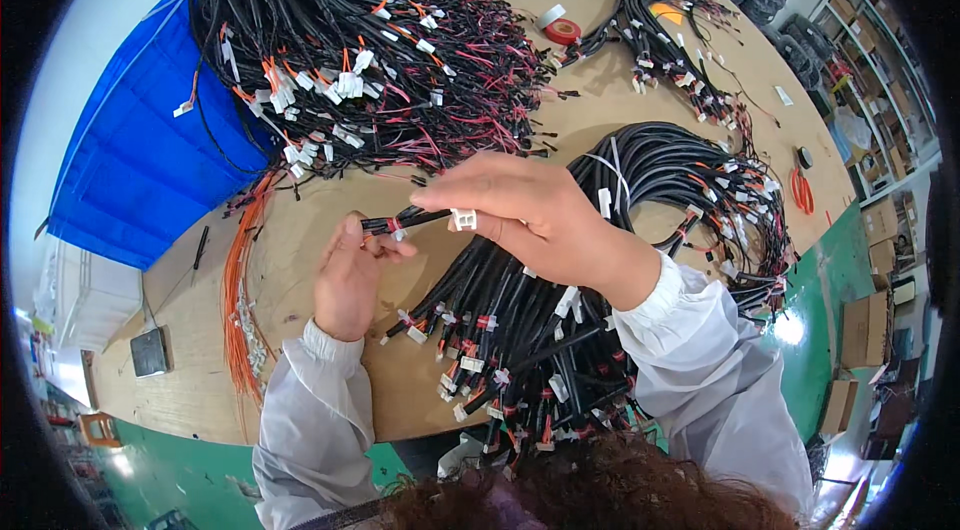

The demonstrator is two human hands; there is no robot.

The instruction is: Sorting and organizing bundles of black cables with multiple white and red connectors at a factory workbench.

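Note:
My left hand pinches the end of a black cable that has a red band and a small pale tag near its tip. Across from it, my right hand has its thumb and fingers closed around a white plastic connector with square openings; its fingers point left over the cable. Whether the connector belongs to this same cable is hidden by the fingers. Just below the hands lies a thick bundle of black cables, their ends carrying white connectors and red bands.
A large heap of black wire harnesses fills the far left beside a blue bin. Orange wires lie at left near a small black box. Red tape, another harness bunch and red-handled scissors are at right.

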